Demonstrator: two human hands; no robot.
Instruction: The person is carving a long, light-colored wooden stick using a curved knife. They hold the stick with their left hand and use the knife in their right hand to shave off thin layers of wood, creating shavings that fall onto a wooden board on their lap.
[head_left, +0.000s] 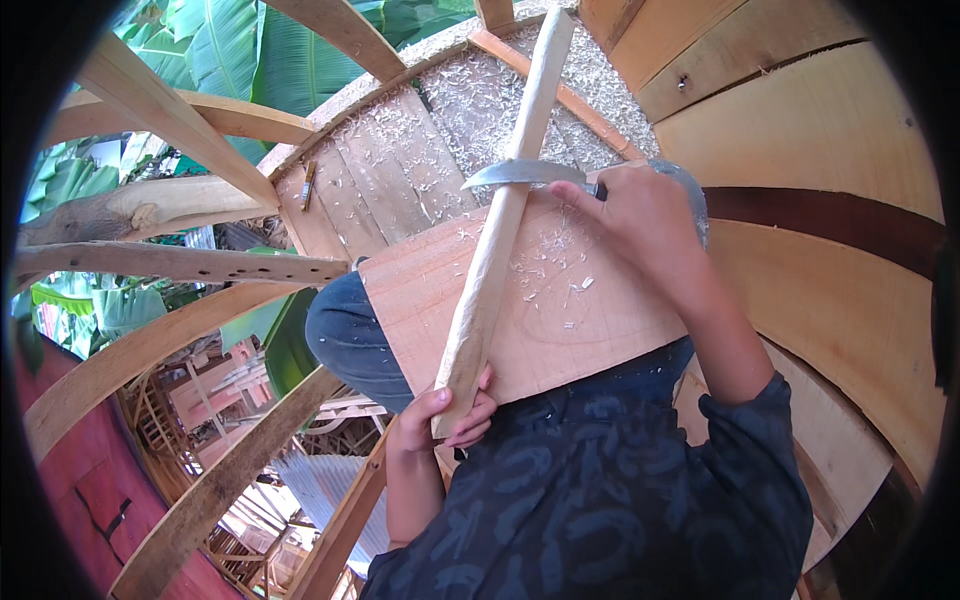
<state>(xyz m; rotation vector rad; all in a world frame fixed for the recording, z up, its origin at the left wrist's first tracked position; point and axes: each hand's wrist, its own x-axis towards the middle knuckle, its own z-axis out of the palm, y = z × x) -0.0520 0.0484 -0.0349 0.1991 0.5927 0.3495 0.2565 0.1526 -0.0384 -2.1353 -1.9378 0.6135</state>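
Observation:
A long pale wooden stick (497,225) slants from my lap up toward the far planks, its sides carved into facets. Its near end is wrapped by the fingers of my left hand (440,415). My right hand (640,215) grips the dark handle of a curved knife (525,174), thumb laid along it. The blade crosses the stick in its upper half and appears to touch it. Beneath the stick, a flat wooden board (590,310) rests across my legs with a few shavings on it.
Shavings cover the plank floor (395,160), where an orange-brown wooden strip (560,95) lies. A small narrow object (308,186) sits at the planks' left edge. Curved wooden ribs (230,115) rise on the left, over a drop. A planked wall (800,150) curves close on the right.

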